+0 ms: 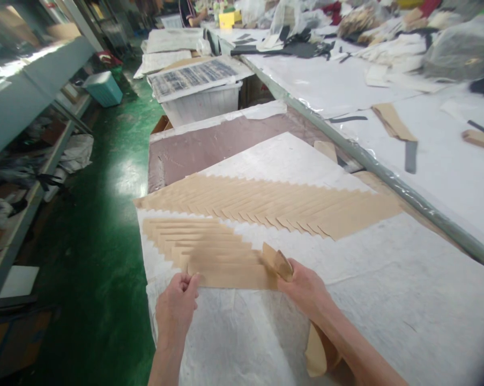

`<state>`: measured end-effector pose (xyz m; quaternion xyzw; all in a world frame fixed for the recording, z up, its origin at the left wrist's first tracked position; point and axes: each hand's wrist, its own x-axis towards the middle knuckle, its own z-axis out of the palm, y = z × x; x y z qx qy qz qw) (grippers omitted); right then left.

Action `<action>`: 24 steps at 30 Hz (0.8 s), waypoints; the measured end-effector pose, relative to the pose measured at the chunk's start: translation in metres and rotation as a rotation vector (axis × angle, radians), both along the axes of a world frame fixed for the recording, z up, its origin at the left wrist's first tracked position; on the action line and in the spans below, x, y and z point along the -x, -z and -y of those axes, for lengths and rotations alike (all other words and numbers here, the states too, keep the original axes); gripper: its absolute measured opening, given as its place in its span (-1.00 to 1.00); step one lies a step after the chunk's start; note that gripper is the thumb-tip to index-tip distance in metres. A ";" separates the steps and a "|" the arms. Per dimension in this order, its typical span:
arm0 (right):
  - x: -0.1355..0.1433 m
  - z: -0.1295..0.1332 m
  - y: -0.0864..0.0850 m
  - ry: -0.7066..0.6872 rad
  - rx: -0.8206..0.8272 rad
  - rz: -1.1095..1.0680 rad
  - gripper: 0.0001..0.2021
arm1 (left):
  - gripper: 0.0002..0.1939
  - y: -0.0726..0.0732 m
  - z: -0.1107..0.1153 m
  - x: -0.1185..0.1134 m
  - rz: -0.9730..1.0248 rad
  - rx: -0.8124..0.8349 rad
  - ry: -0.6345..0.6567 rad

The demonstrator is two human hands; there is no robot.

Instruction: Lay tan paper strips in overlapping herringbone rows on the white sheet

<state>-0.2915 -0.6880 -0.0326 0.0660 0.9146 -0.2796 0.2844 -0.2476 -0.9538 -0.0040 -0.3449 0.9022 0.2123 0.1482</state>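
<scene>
My left hand (pixel 175 304) pinches the left end of a tan strip (pixel 236 277), thumb against bent fingers. This strip is the nearest of a short row of overlapping tan strips (pixel 197 233), stepped one over another. Wrapped round a bundle of tan strips (pixel 277 260), my right hand (pixel 304 287) is closed at the strip's right end. The bundle's tail hangs below that wrist, partly hidden by the forearm. Beyond the short row, a longer fan of overlapping tan strips (pixel 261 201) lies across the white sheet (pixel 370 295).
A raised, plastic-covered table edge (pixel 362 155) runs along the right, with tan and dark scraps on its white top. Behind my worktable stands a white lidded bin (pixel 205 102). Green floor (pixel 117 257) and a shelf (pixel 36 182) lie left. Another person (pixel 191 13) is far back.
</scene>
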 end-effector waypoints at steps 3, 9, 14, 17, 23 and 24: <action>0.003 0.002 -0.005 -0.069 -0.113 0.000 -0.88 | -0.65 0.000 -0.004 -0.001 0.023 0.126 0.084; 0.001 -0.021 -0.010 -0.055 -0.203 -0.013 -0.78 | -0.63 -0.005 -0.022 -0.004 0.127 0.432 0.160; -0.017 -0.046 -0.033 0.195 0.399 0.179 -0.66 | -0.66 -0.012 -0.034 -0.003 0.042 0.485 0.200; -0.031 -0.042 -0.049 0.283 0.700 0.393 -0.59 | -0.62 -0.020 -0.053 -0.005 -0.194 0.055 0.127; -0.042 -0.013 -0.056 0.164 0.861 0.487 -0.64 | -0.51 -0.029 -0.103 -0.019 -0.191 -0.974 -0.056; -0.043 -0.012 -0.055 0.133 0.879 0.489 -0.65 | -0.56 -0.029 -0.106 -0.021 -0.191 -0.962 -0.056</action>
